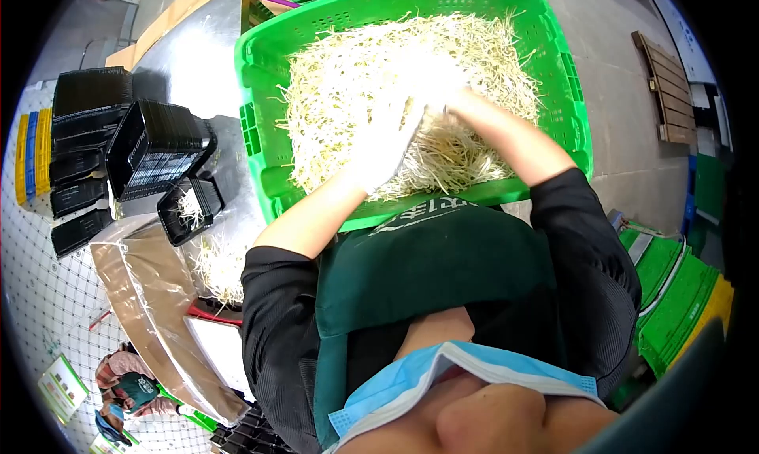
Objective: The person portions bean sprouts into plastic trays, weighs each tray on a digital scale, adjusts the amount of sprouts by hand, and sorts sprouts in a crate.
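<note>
A large green plastic crate in front of me holds a thick heap of pale bean sprouts. Both my hands, in white gloves, are over the middle of the heap. My left hand lies on the sprouts with its fingers stretched toward my right hand; nothing shows in its grasp. Close beside it, my right hand reaches in from the right. Strong glare washes out its fingers, so I cannot see whether it holds sprouts.
On the metal table at left are stacked black trays, a small black tray with some sprouts, and loose sprouts. Brown plastic-wrapped material lies nearby. A wooden pallet is at right; another person is lower left.
</note>
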`<state>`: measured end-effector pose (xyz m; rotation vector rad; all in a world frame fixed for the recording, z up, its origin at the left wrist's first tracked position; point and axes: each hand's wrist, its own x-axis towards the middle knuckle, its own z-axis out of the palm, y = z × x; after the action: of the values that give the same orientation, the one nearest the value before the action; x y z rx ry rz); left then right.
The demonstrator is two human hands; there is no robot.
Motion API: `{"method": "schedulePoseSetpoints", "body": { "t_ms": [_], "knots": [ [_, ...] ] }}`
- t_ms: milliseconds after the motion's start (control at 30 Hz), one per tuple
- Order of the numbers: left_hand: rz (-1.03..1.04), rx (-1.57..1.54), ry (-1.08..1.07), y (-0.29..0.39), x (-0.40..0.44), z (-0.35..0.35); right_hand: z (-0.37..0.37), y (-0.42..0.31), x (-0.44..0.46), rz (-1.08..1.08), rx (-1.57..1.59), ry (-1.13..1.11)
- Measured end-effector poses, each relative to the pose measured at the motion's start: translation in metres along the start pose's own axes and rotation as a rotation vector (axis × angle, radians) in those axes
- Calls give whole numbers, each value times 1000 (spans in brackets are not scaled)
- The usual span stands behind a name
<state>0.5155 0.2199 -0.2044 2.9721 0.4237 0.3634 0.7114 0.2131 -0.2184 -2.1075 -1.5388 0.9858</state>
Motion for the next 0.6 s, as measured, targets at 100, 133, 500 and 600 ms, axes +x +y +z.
{"method": "schedulePoseSetpoints", "body": {
  "t_ms": [100, 133, 500, 600],
  "knots": [
    [98, 181, 68, -16, 5, 13, -5, -27, -48, -246, -279, 0],
    [86, -211, 120, -20, 11, 18, -14, -23, -50, -323, -217, -109],
    [-164, -312, -155, -5, 57, 14, -11, 1, -88, -425, -571, 312],
    [-236, -974, -44, -21, 51, 56, -12, 15, -93, -178, -906, 407]
  ]
}}
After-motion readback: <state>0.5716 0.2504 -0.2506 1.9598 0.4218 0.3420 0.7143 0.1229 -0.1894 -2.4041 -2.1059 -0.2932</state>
